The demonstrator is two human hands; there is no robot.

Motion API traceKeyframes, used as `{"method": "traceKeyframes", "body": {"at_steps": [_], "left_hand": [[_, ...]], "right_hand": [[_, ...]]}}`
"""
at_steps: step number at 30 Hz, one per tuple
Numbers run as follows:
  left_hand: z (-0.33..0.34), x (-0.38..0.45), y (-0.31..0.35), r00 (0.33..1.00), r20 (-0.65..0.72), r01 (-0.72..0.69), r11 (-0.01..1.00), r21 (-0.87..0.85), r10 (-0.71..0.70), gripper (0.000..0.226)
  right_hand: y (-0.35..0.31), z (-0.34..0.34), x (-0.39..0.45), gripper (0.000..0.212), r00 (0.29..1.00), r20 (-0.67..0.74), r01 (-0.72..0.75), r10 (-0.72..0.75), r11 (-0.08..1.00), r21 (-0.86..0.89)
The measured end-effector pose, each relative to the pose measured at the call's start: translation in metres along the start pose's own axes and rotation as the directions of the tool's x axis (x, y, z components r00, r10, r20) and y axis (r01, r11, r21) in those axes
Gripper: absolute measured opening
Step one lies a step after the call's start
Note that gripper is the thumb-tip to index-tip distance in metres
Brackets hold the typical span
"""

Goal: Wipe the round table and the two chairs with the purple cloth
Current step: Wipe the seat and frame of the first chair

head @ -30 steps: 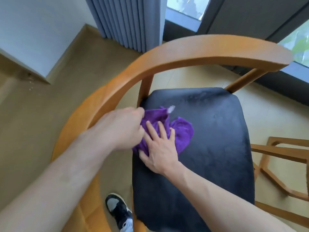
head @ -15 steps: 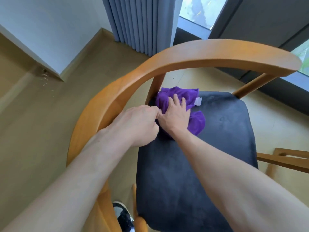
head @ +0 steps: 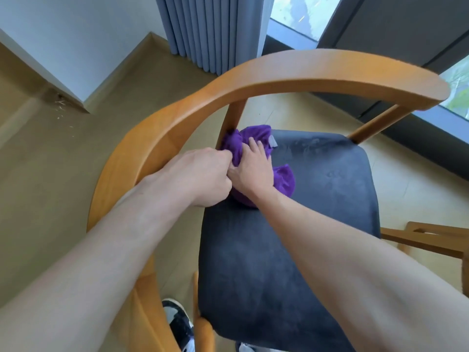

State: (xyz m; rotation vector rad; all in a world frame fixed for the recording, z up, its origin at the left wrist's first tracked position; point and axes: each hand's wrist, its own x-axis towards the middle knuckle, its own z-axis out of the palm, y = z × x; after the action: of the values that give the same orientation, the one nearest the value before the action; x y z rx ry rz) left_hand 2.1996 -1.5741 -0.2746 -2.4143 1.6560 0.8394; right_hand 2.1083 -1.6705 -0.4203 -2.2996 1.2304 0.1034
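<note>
A wooden chair (head: pixel 291 74) with a curved backrest and a dark padded seat (head: pixel 291 250) fills the view. The purple cloth (head: pixel 253 138) lies bunched at the seat's far left corner, against the backrest post. My right hand (head: pixel 253 168) presses flat on the cloth with fingers spread. My left hand (head: pixel 203 176) is curled in a fist right beside it, gripping the cloth's left edge; its fingertips are hidden.
A second wooden frame (head: pixel 426 237) juts in at the right. Grey curtains (head: pixel 215 29) and a dark window frame (head: pixel 380 34) stand behind the chair. A white wall corner (head: pixel 63 47) is at left. My shoe (head: pixel 179 323) stands under the seat's near edge.
Both hands slid the cloth from the middle left of the seat toward its far left corner by the post. The view moved closer to the chair.
</note>
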Motion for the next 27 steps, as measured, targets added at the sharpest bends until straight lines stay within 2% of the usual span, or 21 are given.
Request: {"method": "traceKeyframes", "body": {"at_steps": [1, 3, 4, 6, 8, 10, 11, 12, 13, 15, 16, 17, 18, 20, 22, 24, 26, 27], "left_hand": [[0.000, 0.000, 0.000, 1.000, -0.003, 0.002, 1.000, -0.002, -0.002, 0.013], [0.001, 0.000, 0.000, 1.000, 0.003, 0.006, 1.000, 0.000, -0.006, 0.003], [0.001, 0.000, 0.000, 1.000, 0.011, 0.007, 1.000, 0.001, -0.007, 0.003], [0.003, -0.002, -0.001, 1.000, 0.023, 0.005, 1.000, 0.001, -0.005, 0.014], [0.002, -0.006, -0.002, 1.000, 0.009, -0.004, 1.000, -0.011, 0.005, 0.028], [0.000, -0.017, 0.001, 0.998, -0.053, -0.040, 0.998, -0.049, 0.038, 0.031], [0.001, -0.025, 0.002, 0.993, -0.099, -0.074, 0.994, -0.080, 0.066, 0.030], [0.002, -0.035, 0.004, 0.983, -0.154, -0.118, 0.987, -0.106, 0.101, 0.028], [0.006, -0.047, 0.004, 0.968, -0.211, -0.164, 0.980, -0.115, 0.137, 0.025], [0.014, -0.076, 0.005, 0.940, -0.278, -0.228, 0.970, -0.082, 0.197, 0.023], [0.019, -0.091, 0.004, 0.927, -0.300, -0.254, 0.966, -0.055, 0.227, 0.025], [0.024, -0.107, 0.003, 0.914, -0.320, -0.273, 0.961, -0.032, 0.249, 0.024], [0.031, -0.123, 0.003, 0.903, -0.337, -0.289, 0.957, -0.019, 0.266, 0.021], [0.049, -0.154, 0.002, 0.886, -0.354, -0.320, 0.947, -0.001, 0.299, 0.016], [0.064, -0.174, -0.002, 0.874, -0.346, -0.345, 0.937, 0.055, 0.342, 0.014], [0.073, -0.180, -0.007, 0.852, -0.368, -0.349, 0.927, 0.134, 0.374, 0.014], [0.077, -0.180, -0.006, 0.841, -0.404, -0.314, 0.933, 0.174, 0.359, 0.014], [0.079, -0.180, -0.004, 0.837, -0.429, -0.294, 0.940, 0.173, 0.340, 0.013]], "right_hand": [[-0.007, 0.009, -0.005, 0.059, 1.000, -0.005, 0.015, -0.015, 0.999, -0.046], [-0.014, 0.022, -0.031, 0.062, 0.969, 0.032, 0.246, -0.244, 0.950, -0.195], [-0.014, 0.028, -0.051, 0.059, 0.923, 0.084, 0.384, -0.375, 0.898, -0.214], [-0.007, 0.036, -0.091, 0.049, 0.798, 0.267, 0.592, -0.540, 0.786, -0.180], [0.011, 0.039, -0.120, 0.051, 0.670, 0.429, 0.712, -0.605, 0.688, -0.141], [0.026, 0.026, -0.115, 0.057, 0.592, 0.480, 0.769, -0.648, 0.632, -0.096], [0.031, 0.020, -0.104, 0.058, 0.590, 0.457, 0.782, -0.666, 0.612, -0.119], [0.031, 0.013, -0.088, 0.055, 0.640, 0.389, 0.754, -0.663, 0.641, -0.147], [0.028, 0.007, -0.070, 0.053, 0.720, 0.293, 0.685, -0.629, 0.711, -0.159], [0.016, 0.003, -0.043, 0.062, 0.880, 0.183, 0.464, -0.437, 0.873, -0.147], [0.010, 0.011, -0.039, 0.065, 0.936, 0.154, 0.336, -0.316, 0.934, -0.124], [0.002, 0.022, -0.043, 0.061, 0.963, 0.120, 0.253, -0.240, 0.962, -0.106], [-0.005, 0.033, -0.054, 0.058, 0.969, 0.100, 0.237, -0.226, 0.964, -0.120], [-0.009, 0.051, -0.088, 0.057, 0.911, 0.131, 0.409, -0.391, 0.897, -0.167], [-0.005, 0.059, -0.127, 0.053, 0.781, 0.220, 0.620, -0.584, 0.768, -0.162], [0.004, 0.058, -0.145, 0.052, 0.674, 0.289, 0.733, -0.679, 0.662, -0.155], [0.008, 0.049, -0.139, 0.055, 0.647, 0.339, 0.761, -0.684, 0.612, -0.217], [0.007, 0.045, -0.129, 0.058, 0.669, 0.330, 0.743, -0.666, 0.615, -0.265]]}}
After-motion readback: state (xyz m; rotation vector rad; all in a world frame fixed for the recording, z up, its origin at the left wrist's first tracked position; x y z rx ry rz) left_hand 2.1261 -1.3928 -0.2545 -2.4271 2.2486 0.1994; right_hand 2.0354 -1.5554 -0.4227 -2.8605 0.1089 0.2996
